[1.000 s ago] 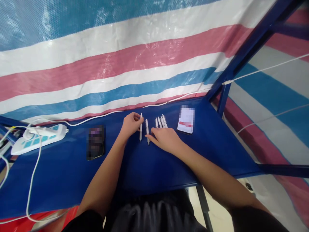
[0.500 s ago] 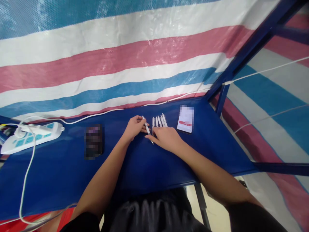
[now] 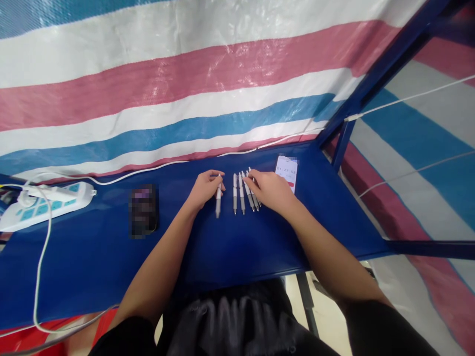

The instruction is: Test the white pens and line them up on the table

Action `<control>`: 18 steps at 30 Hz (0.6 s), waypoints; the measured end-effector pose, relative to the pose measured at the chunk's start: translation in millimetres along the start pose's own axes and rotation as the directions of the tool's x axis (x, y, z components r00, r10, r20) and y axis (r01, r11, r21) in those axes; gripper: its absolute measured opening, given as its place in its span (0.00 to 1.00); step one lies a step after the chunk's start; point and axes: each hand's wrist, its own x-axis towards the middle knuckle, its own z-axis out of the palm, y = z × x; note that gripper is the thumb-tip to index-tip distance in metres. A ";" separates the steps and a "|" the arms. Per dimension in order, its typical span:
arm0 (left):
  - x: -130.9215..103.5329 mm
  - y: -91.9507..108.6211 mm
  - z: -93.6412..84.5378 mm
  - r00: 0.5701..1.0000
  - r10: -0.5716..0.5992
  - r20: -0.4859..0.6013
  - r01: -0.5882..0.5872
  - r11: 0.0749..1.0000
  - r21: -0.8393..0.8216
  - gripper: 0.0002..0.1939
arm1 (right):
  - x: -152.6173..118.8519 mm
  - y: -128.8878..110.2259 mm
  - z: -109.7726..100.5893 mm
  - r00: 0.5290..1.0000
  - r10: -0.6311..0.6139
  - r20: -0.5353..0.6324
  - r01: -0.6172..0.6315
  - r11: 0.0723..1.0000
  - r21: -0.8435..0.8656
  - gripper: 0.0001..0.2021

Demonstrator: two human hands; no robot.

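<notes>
My left hand (image 3: 205,189) pinches a white-and-grey click pen (image 3: 218,203) between thumb and fingers, its grey end pointing toward me, just left of a row of similar pens. Several white-and-grey pens (image 3: 242,195) lie side by side on the blue table, the right ones bunched closely. Over this bunch is my right hand (image 3: 272,189), its thumb and fingers closed around the upper part of a pen there. The hand partly covers the rightmost pens.
A phone with a lit screen (image 3: 288,168) lies behind my right hand. To the left are a dark, blurred-out object (image 3: 143,210) and a white power strip (image 3: 48,205) with cables. Striped sheeting (image 3: 166,99) hangs behind the blue table (image 3: 230,252); a blue frame post (image 3: 343,141) stands right.
My right hand has moved right, from beside the left-hand pen to the row's right side, uncovering the pens' lower ends. The left-hand pen now stands straighter toward me. The view has shifted slightly.
</notes>
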 end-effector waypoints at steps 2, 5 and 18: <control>6.5 0.9 2.5 0.991 0.130 0.017 -0.131 0.969 0.211 0.12 | 0.6 0.9 1.5 1.000 -0.013 0.020 0.013 1.000 0.004 0.18; 16.5 2.8 7.5 0.934 0.332 0.134 -0.352 0.784 0.511 0.11 | -0.2 -0.8 5.2 0.997 -0.050 0.050 0.050 0.999 0.015 0.18; 15.2 1.3 20.5 0.924 0.322 0.207 -0.361 0.551 0.752 0.21 | -5.5 -10.1 16.8 0.984 -0.148 0.096 0.147 0.989 0.022 0.22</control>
